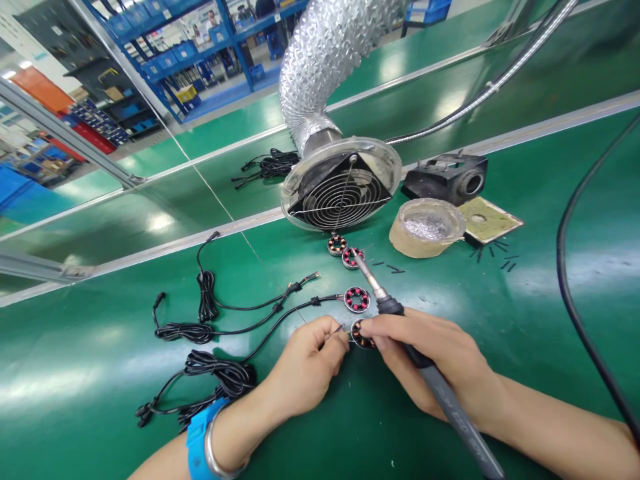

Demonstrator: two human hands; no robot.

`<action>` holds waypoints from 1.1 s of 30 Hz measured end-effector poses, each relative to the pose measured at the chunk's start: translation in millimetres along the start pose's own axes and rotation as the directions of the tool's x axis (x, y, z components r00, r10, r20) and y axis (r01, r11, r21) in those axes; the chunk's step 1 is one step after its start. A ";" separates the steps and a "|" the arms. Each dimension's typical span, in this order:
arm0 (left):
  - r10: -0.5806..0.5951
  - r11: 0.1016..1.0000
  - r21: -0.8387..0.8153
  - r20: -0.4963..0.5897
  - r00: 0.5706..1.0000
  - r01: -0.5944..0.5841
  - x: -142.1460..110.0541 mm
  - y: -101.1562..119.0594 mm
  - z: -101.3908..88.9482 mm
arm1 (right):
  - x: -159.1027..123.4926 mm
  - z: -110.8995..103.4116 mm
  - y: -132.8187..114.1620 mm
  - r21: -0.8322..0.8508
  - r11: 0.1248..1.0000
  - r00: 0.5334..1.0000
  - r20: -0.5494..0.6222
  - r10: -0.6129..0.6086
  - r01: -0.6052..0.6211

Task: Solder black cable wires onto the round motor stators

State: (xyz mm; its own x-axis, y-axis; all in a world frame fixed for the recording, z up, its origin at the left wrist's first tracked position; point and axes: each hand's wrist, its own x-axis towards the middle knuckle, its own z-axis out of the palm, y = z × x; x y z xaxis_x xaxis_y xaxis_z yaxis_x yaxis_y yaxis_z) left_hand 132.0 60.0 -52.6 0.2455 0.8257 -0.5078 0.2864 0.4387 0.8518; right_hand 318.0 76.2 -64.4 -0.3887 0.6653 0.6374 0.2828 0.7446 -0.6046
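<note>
My left hand (315, 363) is closed in a pinch on thin wires (349, 336) leading to a small round motor stator (364, 335) with copper windings. Most of what lies inside that pinch is hidden. Around the dark handle of a soldering iron (440, 393) my right hand (440, 357) is closed, its thumb and fingers also touching the stator's edge. The iron's metal tip points up and away, over a stator with red windings (353, 258). Another red-wound stator (357, 300), joined to a black cable (280, 320), lies just beyond my hands. A copper-wound stator (337, 245) sits farther back.
Coiled black cables (220, 373) lie left on the green table. A fume extractor (343, 193) on a silver duct stands behind. At right are a tape-wrapped bowl (427, 227), an iron stand (450, 179), a sponge tray (490, 220), short black tubes and a hanging cord (565, 267).
</note>
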 end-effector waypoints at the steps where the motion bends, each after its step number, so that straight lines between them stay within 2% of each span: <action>1: -0.002 1.000 0.006 -0.002 1.000 0.002 0.1 0.6 0.5 | 0.4 -4.4 -0.6 -0.008 1.000 1.000 -0.004 -0.009 0.009; 6: 0.006 0.999 0.042 -0.020 1.000 -0.005 -1.7 2.4 2.5 | -1.3 -32.8 -13.9 -0.073 0.997 1.000 -0.010 0.022 -0.023; 10: 0.024 0.998 0.052 -0.017 1.000 -0.023 -2.9 1.9 3.5 | -12.7 -47.0 -27.0 -0.008 0.987 0.987 0.019 0.160 -0.160; 14: 0.035 0.996 0.077 -0.025 0.999 -0.033 -2.9 1.8 4.2 | -24.9 -46.5 -30.1 0.056 0.975 0.977 0.010 0.214 -0.214; 18: 0.041 0.996 0.082 -0.028 0.999 -0.039 -2.6 2.4 4.6 | -27.4 -45.1 -29.3 0.051 0.968 0.966 0.084 0.243 -0.248; 21: 0.040 0.996 0.082 -0.024 0.999 -0.038 -2.8 2.3 4.7 | -25.3 -44.4 -29.6 0.066 0.967 0.965 0.114 0.237 -0.246; 29: 0.039 0.995 0.093 -0.025 0.999 -0.037 -3.3 2.2 5.1 | -21.7 -35.1 -29.1 0.099 0.970 0.974 0.037 0.222 -0.224; 33: 0.038 0.995 0.098 -0.023 0.999 -0.036 -3.3 1.7 5.0 | -21.9 -36.8 -28.5 0.089 0.973 0.975 0.090 0.204 -0.211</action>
State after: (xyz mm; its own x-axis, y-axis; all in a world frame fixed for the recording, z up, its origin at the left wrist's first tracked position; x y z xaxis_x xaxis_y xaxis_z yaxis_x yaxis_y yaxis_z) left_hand 136.3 56.3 -50.2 0.2352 0.8496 -0.4720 0.3666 0.3723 0.8527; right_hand 350.6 42.4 -43.5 -0.4005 0.7952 0.4552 0.2795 0.5791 -0.7658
